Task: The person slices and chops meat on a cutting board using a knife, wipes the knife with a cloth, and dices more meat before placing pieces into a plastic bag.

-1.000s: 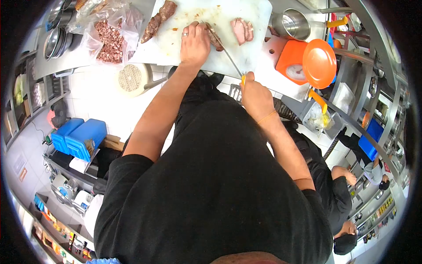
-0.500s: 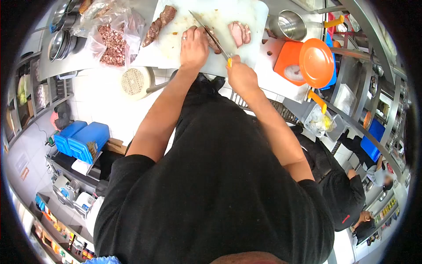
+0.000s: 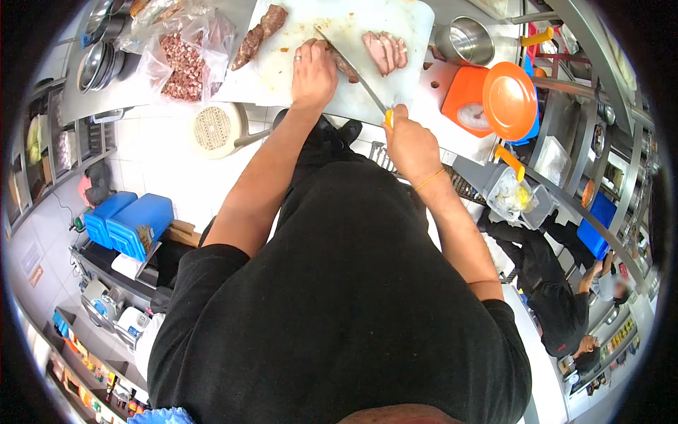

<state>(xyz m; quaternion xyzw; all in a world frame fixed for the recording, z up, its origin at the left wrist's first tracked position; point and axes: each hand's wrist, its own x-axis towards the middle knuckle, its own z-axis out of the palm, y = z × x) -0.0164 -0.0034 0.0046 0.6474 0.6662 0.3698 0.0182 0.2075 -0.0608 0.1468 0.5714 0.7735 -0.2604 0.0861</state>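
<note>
My left hand (image 3: 313, 74) rests on a white cutting board (image 3: 413, 18), its curled fingers holding down a piece of cooked meat (image 3: 345, 68), which they partly cover. In my right hand (image 3: 412, 145) is a knife (image 3: 361, 79) with a yellow handle. Its blade slants across the board, beside the meat and close to my left fingertips; whether it touches the meat I cannot tell. Cut meat slices (image 3: 385, 53) lie fanned together right of the blade. A longer uncut piece of meat (image 3: 259, 37) sits near the board's left edge.
Left of the board is a plastic bag of diced meat (image 3: 182, 67), with black bowls (image 3: 99, 69) beyond. To the right stand a steel pot (image 3: 466, 41) and an orange scale (image 3: 466, 102). Co-workers (image 3: 558, 304) are at the lower right.
My right hand has drawn the knife back toward me and to the right. My left hand stays nearly in place. The slices look more spread out. A co-worker at right has moved farther away.
</note>
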